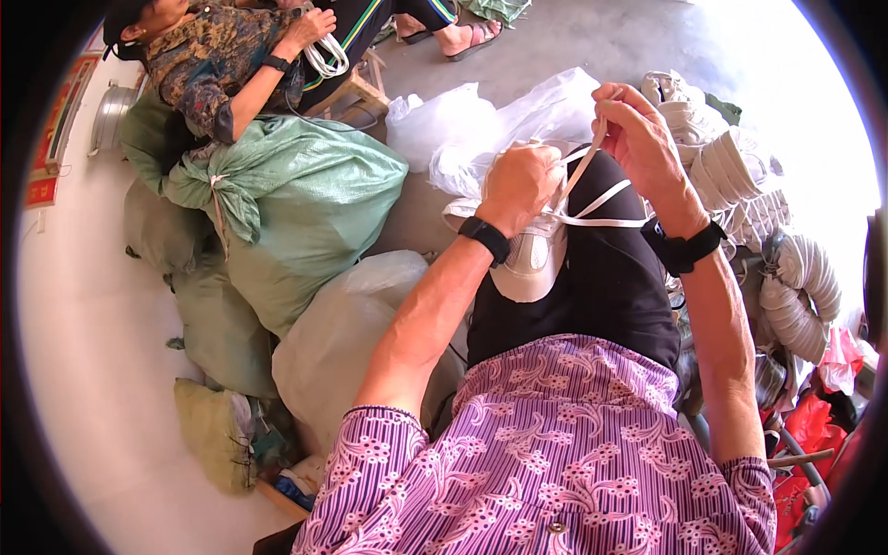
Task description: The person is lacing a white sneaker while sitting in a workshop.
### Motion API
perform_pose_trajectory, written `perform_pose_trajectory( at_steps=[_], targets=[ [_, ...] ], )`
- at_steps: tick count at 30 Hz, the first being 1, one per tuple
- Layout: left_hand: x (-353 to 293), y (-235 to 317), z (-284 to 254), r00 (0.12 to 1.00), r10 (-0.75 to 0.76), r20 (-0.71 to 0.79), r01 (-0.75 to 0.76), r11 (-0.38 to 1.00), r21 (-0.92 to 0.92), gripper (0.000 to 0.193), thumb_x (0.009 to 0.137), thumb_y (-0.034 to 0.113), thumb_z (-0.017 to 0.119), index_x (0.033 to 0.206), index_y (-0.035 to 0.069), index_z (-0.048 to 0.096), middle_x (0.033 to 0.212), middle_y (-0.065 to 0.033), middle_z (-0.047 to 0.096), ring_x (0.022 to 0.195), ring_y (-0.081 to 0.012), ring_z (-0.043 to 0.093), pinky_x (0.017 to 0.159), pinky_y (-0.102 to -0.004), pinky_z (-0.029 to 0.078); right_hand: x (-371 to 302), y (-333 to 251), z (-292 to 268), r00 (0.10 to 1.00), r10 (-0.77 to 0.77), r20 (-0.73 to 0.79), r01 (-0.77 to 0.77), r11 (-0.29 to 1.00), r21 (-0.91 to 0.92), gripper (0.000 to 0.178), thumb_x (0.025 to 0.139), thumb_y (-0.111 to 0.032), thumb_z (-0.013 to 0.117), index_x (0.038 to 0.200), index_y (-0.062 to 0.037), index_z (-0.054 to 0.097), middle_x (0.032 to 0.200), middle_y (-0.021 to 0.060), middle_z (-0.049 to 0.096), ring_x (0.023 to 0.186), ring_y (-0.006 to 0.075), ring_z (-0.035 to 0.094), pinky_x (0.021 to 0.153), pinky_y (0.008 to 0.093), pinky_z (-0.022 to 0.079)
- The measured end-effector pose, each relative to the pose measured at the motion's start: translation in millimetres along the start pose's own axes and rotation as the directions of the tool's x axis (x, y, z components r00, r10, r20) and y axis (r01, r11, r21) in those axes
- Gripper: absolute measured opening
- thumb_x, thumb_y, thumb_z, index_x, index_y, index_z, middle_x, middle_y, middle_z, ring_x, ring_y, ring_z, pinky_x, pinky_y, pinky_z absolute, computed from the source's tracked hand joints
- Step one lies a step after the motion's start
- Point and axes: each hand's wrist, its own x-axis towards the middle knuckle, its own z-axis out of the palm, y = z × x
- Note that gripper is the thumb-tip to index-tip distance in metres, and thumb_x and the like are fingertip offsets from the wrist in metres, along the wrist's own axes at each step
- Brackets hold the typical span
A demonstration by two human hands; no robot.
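A pale beige-white sneaker [531, 268] rests on my black-trousered lap, its rounded toe toward me. My left hand [520, 188] is closed over the upper part of the sneaker; its fingertips are turned away, so what they grip is hidden. Raised to the right of the shoe, my right hand [645, 146] pinches a flat light shoelace [585, 166] that runs taut from the eyelets. Another stretch of white lace [606, 220] loops out rightward from the shoe toward my right wrist.
Stacked pale shoes [726, 171] lie to my right, with red plastic bags [809, 421] nearer. Large green woven sacks [305, 203] and a translucent bag [338, 319] crowd my left. Beyond are white plastic bags [481, 129] and a seated person [222, 69] holding white laces.
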Motion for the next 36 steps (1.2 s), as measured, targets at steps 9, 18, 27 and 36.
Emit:
perform_pose_trajectory(
  at_steps=[9,18,27,36],
  targets=[
    [23,-4,-3,0.968,-0.224,0.117,0.250,0.912,-0.325,0.022,0.083,0.023,0.061,0.081,0.001,0.061,0.069,-0.0056,0.061,0.054,-0.0142,0.053,0.055,-0.0307,0.047,-9,1,-19,0.982,0.063,-0.180,-0.059,0.998,0.027,0.025,0.093,-0.028,0.056,0.095,-0.0045,0.062,0.076,-0.0030,0.054,0.069,0.0048,0.050,0.065,0.0214,0.043],
    [31,18,-51,0.827,-0.327,0.458,0.542,0.243,-0.804,0.017,0.093,0.022,0.057,0.094,0.005,0.057,0.076,-0.0003,0.059,0.044,-0.0020,0.036,0.040,-0.0202,0.034,-6,15,-6,0.968,0.202,-0.151,-0.197,0.979,0.045,0.017,0.090,-0.021,0.060,0.088,-0.0053,0.065,0.068,-0.0049,0.051,0.058,0.0025,0.045,0.055,0.0179,0.037],
    [36,42,-62,0.893,-0.382,0.239,0.409,0.465,-0.785,0.023,0.093,0.022,0.059,0.100,0.000,0.062,0.076,-0.0039,0.064,0.046,-0.0027,0.043,0.042,-0.0190,0.036,7,12,21,0.996,0.074,-0.058,-0.071,0.996,0.056,0.026,0.091,-0.025,0.061,0.102,-0.0015,0.066,0.071,-0.0045,0.052,0.063,0.0025,0.042,0.056,0.0189,0.033],
    [34,33,-72,0.886,-0.295,0.359,0.462,0.479,-0.747,0.027,0.089,0.030,0.065,0.087,0.003,0.065,0.068,-0.0003,0.062,0.047,-0.0026,0.045,0.042,-0.0187,0.035,7,10,25,0.994,0.077,0.075,-0.072,0.995,-0.072,0.031,0.094,-0.028,0.057,0.108,-0.0018,0.065,0.067,-0.0054,0.049,0.062,0.0019,0.039,0.055,0.0187,0.031]
  ],
)
